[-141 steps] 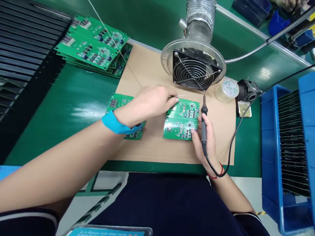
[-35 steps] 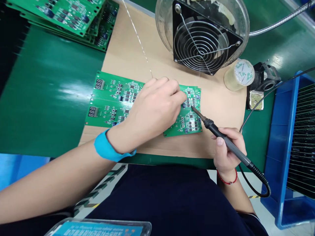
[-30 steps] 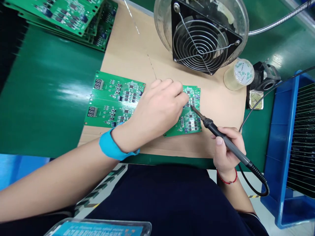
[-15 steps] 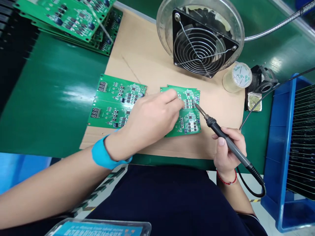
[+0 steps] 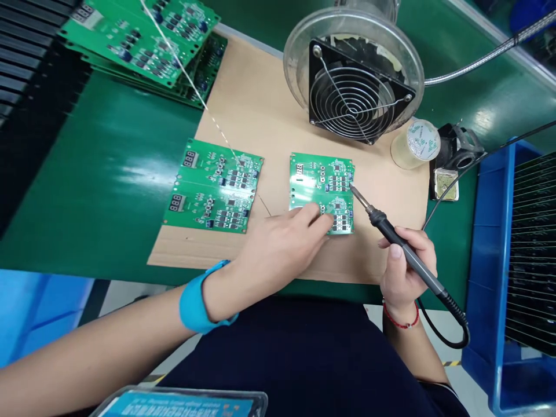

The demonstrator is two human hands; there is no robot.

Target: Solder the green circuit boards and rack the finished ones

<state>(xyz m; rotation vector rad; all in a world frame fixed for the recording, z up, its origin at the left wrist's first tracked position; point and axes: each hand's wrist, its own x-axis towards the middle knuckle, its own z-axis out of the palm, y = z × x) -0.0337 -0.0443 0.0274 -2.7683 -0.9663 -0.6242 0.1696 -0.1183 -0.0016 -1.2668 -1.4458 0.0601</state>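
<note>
A green circuit board (image 5: 313, 176) lies on a brown cardboard mat (image 5: 264, 110). My right hand (image 5: 406, 272) is closed round a black soldering iron (image 5: 393, 234), held like a pen, with its tip touching the board's right edge. My left hand (image 5: 282, 249), with a blue wristband, rests at the board's lower edge, fingers pinched together. A thin solder wire (image 5: 191, 81) runs down from the upper left and across the mat toward those fingers. A second green board (image 5: 215, 188) with two number displays lies to the left.
A stack of green boards (image 5: 143, 35) sits at the far left of the mat, beside black trays (image 5: 26, 69). A round fume fan (image 5: 358, 87), a roll (image 5: 414, 145) and an iron stand (image 5: 454, 165) stand behind. A blue bin (image 5: 482, 260) of boards is on the right.
My left hand has drawn back toward me, from the board's upper middle to its lower edge, uncovering most of the board. The iron tip stays at the board's right edge.
</note>
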